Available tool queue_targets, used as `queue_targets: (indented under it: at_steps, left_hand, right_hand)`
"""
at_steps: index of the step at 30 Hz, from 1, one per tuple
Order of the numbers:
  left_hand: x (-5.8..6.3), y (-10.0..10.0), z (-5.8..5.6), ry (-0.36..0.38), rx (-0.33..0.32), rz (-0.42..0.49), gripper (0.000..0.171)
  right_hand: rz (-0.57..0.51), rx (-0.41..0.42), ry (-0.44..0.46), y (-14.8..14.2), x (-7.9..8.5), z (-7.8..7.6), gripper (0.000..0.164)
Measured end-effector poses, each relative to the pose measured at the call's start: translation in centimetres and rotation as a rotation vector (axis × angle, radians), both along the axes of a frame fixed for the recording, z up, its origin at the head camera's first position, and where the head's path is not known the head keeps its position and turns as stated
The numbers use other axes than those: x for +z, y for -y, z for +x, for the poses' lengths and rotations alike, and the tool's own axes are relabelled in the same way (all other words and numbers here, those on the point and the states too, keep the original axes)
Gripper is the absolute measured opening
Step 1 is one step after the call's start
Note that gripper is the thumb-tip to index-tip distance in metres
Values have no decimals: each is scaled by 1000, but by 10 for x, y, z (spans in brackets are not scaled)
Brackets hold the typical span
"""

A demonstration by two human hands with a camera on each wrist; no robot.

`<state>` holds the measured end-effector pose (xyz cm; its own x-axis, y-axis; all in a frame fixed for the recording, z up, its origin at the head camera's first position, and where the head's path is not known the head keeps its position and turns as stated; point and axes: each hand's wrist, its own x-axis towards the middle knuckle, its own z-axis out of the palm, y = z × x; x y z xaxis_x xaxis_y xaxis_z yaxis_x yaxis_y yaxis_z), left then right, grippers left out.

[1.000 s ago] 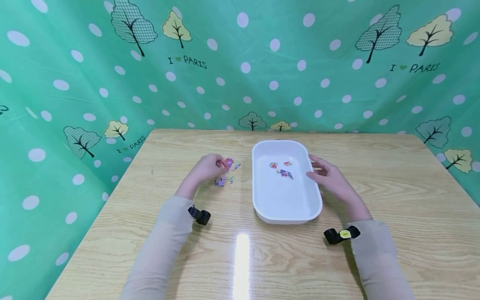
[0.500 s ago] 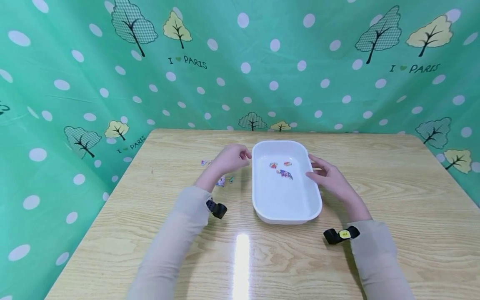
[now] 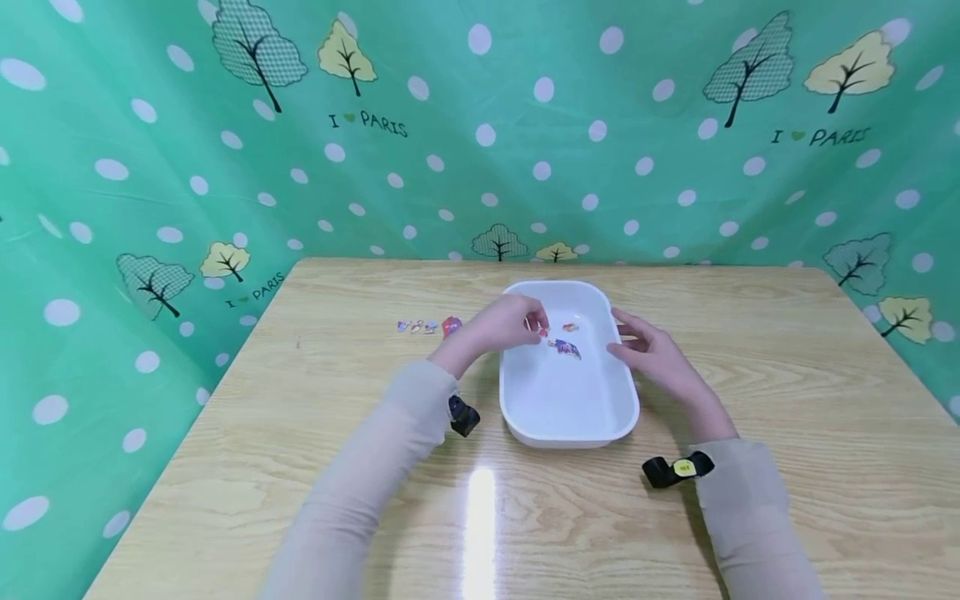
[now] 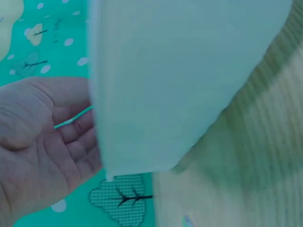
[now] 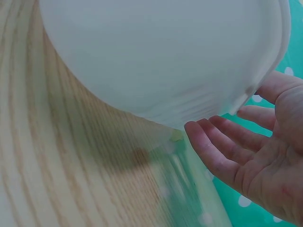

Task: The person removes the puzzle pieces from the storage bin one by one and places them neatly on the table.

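Note:
A white plastic tub [image 3: 570, 408] stands on the table, with small colourful cut-out pieces like stickers inside, among them a blue-purple one [image 3: 565, 348] and a red-orange one [image 3: 571, 327]. My left hand [image 3: 504, 323] reaches over the tub's left rim, fingers bent down beside a red piece [image 3: 543, 332]. The tub's wall hides those fingertips in the left wrist view, so whether they pinch anything is unclear. With the thumb over the right rim and the fingers against the outer wall, my right hand [image 3: 654, 354] holds the tub; its fingers [image 5: 213, 151] touch the underside of the wall.
Left of the tub, several small pieces [image 3: 417, 327] lie in a row on the wooden table [image 3: 337, 400], ending in a larger pink-red piece [image 3: 452, 326]. My left forearm covers part of that area. A green printed cloth [image 3: 450, 125] hangs behind the table.
My left hand has gone from the loose pieces on the table, rightward over the rim and into the tub. The right hand stays at the tub's right side. The view shifts slightly.

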<state>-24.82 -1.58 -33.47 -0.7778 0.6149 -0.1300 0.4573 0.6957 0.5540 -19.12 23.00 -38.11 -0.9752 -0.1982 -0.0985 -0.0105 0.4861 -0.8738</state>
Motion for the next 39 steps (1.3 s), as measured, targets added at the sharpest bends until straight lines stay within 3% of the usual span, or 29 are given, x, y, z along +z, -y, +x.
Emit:
queue_targets:
  at_steps: [6,13,20,26,39]
  left_hand:
    - [-13,-14,-3,10,-102,-68,30]
    - [-28,-29,-7,-14,-131,-193,37]
    - [-32,-34,-4,-50,-188,-265,52]
    - [-34,-35,-6,-55,-219,-277,42]
    - [-35,-37,-5,-92,-217,-280,26]
  right_hand:
    - [-3,2,3,1,1,1,64]
    - [3,6,2,2,-1,-1,64]
    - [-18,15,1,2,1,0,64]
    - [-13,13,-4,1,0,1,64]
    - [1,2,6,0,0,0,64]
